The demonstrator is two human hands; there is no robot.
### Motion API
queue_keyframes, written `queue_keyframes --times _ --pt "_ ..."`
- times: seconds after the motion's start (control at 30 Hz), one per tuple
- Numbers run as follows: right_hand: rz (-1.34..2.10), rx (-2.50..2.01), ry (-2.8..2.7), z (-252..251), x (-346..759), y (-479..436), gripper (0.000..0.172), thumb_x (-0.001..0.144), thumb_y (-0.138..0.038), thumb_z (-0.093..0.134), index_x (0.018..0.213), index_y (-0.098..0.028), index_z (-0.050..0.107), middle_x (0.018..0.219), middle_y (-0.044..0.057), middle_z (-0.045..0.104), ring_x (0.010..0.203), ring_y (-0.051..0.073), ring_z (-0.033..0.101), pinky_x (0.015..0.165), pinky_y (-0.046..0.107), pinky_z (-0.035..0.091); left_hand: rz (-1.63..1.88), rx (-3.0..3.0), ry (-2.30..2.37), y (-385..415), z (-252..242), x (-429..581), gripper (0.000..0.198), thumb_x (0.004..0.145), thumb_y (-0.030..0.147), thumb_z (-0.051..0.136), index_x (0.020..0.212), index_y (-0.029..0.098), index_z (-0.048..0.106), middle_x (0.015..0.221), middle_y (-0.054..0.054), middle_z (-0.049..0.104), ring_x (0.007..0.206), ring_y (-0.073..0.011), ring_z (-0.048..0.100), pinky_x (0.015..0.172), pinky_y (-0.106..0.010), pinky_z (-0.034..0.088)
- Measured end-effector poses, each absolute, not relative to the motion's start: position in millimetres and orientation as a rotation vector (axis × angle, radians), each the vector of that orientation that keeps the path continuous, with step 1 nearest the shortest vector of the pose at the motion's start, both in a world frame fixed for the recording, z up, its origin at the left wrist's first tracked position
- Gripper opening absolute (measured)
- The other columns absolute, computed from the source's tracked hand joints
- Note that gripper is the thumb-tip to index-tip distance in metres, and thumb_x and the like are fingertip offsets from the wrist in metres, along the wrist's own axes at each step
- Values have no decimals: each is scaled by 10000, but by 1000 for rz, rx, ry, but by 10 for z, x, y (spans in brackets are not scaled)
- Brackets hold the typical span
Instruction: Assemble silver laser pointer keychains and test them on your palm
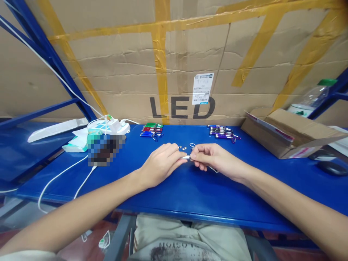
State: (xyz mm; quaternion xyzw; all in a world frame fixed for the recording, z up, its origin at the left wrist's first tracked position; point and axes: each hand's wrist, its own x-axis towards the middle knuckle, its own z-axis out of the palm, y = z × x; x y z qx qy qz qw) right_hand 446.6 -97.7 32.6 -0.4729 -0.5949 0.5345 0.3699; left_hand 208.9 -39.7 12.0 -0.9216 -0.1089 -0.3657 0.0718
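Note:
My left hand (165, 163) is closed, its fingertips pinching one end of a slim silver tube (186, 157). From the other side my right hand (210, 158) grips the tube's other end between thumb and fingers. A wire-like metal clip (192, 145) shows just above the right fingers, and another metal piece (213, 169) sticks out below that hand. Several small round button cells (182, 148) lie on the blue table (174, 197) just behind the tube. Much of the tube is hidden by my fingers.
Green, red and blue tubes with clips (151, 130) lie at the back; more in blue, black and purple (221, 132) lie right of them. At left are a power strip (119, 127), tissue pack (78, 142) and cables; at right, an open cardboard box (285, 134) and a mouse (331, 168).

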Motion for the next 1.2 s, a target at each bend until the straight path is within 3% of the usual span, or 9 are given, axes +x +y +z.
queue_keyframes --times 0.1,0.2,0.37,0.73,0.9,1.2 --pt "1132 -1250 -1683 335 4567 -933 411 942 -600 729 886 -200 654 779 11 678 657 150 581 649 296 469 -1268 -3027 -536 -405 123 2107 165 1099 280 643 1140 161 750 929 -53 699 852 -180 635 796 -303 523" --pt "583 -1404 -1872 323 4737 -871 302 1057 -498 559 966 -220 637 778 7 665 695 177 589 677 311 441 -1375 -3177 -763 -393 125 2125 136 1067 288 701 1121 195 783 957 -37 743 834 -163 661 788 -283 527" --pt "307 -1593 -2124 343 4952 -809 171 1036 -332 522 970 -220 634 744 10 690 657 188 595 657 315 380 -1477 -3294 -1052 -349 104 2138 201 1036 355 733 1147 202 799 1010 -43 822 871 -179 731 791 -281 550" --pt "385 -1648 -2369 394 4941 -865 144 1045 -316 563 954 -225 629 806 42 734 673 196 611 650 318 344 -1272 -3290 -828 -382 137 2134 197 1060 353 698 1128 201 802 955 -49 766 828 -174 661 798 -314 528" --pt "436 -1679 -2396 459 4998 -888 229 1033 -437 618 922 -236 625 786 42 728 659 204 608 627 320 344 -1243 -3287 -813 -391 151 2135 184 1060 346 697 1121 202 793 958 -47 760 847 -179 664 804 -311 525" --pt "768 -1742 -2437 601 5045 -966 230 932 -433 699 812 -245 647 703 13 710 595 188 578 579 310 378 -1264 -3317 -873 -388 143 2140 172 1050 328 708 1113 191 790 974 -46 762 836 -168 649 797 -307 514"
